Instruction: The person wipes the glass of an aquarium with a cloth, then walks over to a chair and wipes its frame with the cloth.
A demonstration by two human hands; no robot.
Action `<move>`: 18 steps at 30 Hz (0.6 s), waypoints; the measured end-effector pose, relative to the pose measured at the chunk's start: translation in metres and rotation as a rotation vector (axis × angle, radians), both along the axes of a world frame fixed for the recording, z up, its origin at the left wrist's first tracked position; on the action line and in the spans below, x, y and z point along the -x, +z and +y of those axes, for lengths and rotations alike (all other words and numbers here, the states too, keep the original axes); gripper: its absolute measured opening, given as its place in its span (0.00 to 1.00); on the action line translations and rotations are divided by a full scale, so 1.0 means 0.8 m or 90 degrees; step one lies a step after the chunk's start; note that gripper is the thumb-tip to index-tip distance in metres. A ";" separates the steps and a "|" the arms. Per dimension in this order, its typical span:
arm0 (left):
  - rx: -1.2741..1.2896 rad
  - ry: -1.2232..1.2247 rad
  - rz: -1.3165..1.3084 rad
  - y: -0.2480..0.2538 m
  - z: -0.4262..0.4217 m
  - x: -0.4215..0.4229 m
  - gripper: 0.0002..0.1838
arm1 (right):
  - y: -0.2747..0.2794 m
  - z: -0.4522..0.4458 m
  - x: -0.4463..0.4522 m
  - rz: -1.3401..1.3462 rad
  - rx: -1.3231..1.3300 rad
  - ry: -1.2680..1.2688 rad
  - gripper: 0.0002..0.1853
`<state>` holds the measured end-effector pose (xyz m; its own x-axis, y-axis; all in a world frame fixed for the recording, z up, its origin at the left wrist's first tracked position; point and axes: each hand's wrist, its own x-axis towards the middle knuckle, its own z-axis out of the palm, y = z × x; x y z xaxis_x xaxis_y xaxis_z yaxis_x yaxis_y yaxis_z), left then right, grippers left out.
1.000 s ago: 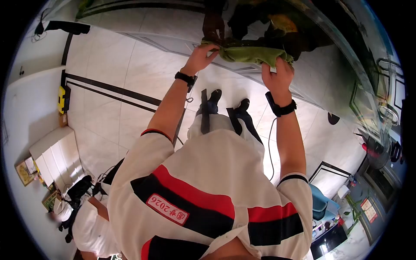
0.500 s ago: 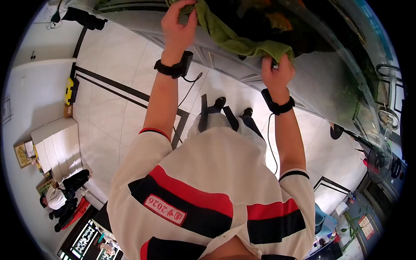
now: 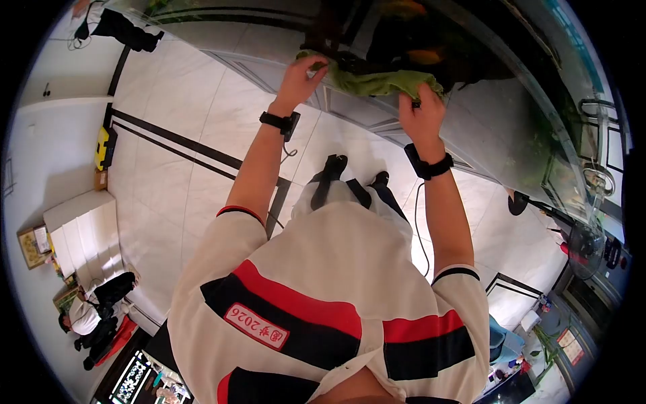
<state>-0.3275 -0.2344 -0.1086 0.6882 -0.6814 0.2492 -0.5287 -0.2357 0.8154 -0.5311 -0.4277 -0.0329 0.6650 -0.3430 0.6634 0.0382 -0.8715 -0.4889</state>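
A green cloth (image 3: 373, 83) stretches between my two hands, bunched along its length, in front of the dark glass of a tank (image 3: 498, 114). My left hand (image 3: 301, 82) pinches the cloth's left end between thumb and fingers. At the other end, my right hand (image 3: 422, 116) grips the cloth, its fingers curled into the fabric. Orange shapes show behind the glass above the cloth. Both wrists wear black bands with a small device and a cable.
Below the tank runs a grey panelled cabinet (image 3: 336, 101) above the pale tiled floor (image 3: 168, 175). A fan (image 3: 585, 250) stands at the right. Another person (image 3: 84, 316) is at the lower left, near a white cabinet (image 3: 84, 236). A yellow case (image 3: 104, 148) is by the left wall.
My left hand first moved up and left, stretching the cloth, then came back down and right. The cloth is now shorter and more bunched. My right hand shifted slightly left.
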 end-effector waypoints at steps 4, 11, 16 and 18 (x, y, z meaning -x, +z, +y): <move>0.102 0.041 -0.073 0.077 -0.011 0.003 0.12 | 0.012 0.003 -0.001 -0.064 -0.016 -0.036 0.09; 0.373 0.009 -0.184 0.148 -0.030 -0.015 0.15 | 0.039 0.014 -0.002 -0.166 -0.014 -0.095 0.08; 0.236 -0.006 -0.071 0.100 -0.015 -0.011 0.12 | 0.040 0.011 0.005 -0.119 0.023 -0.069 0.06; 0.148 -0.033 -0.021 0.061 -0.010 -0.004 0.13 | 0.040 0.006 0.007 -0.100 0.036 -0.048 0.07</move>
